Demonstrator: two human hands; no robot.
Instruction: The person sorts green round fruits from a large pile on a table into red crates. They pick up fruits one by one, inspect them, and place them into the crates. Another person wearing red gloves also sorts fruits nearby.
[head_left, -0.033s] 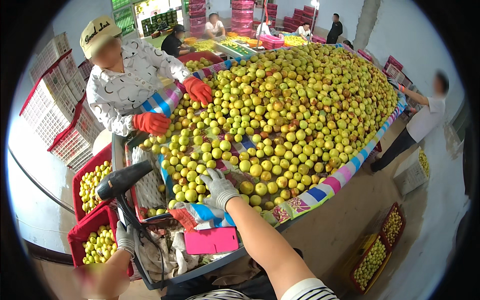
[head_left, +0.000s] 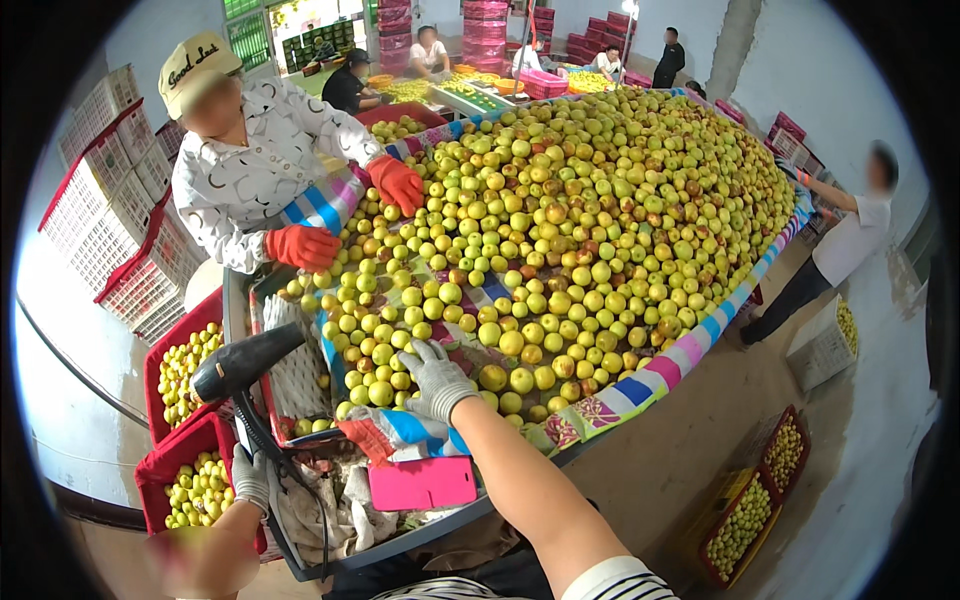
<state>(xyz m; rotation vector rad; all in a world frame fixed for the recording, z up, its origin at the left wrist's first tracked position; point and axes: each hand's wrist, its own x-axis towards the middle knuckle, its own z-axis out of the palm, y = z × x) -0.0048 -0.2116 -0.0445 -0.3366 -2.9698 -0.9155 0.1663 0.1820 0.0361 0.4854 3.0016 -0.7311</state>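
My right hand (head_left: 438,382), in a grey knit glove, reaches onto the near end of a big heap of yellow-green jujubes (head_left: 600,240), some with brown patches. Its fingers are spread, touching jujubes at the edge of the cloth. My left hand (head_left: 251,478), gloved alike, is low at the table's end, beside a red-lined crate of jujubes (head_left: 198,490). The fingers I can see there point upward and hold nothing visible; part of that hand is hidden. A black hair dryer (head_left: 248,362) stands between my hands, nozzle tilted up to the right.
A pink phone case (head_left: 424,483) lies at the table's near end by a crumpled cloth (head_left: 340,505). Across the left corner, a person's red gloves (head_left: 302,247) rest on the fruit. White crates (head_left: 120,210) stack at left; filled crates (head_left: 741,527) stand on the floor at right.
My right hand has shifted only slightly over the jujubes at the heap's near end. The left hand and the other person's red gloves stay nearly where they were.
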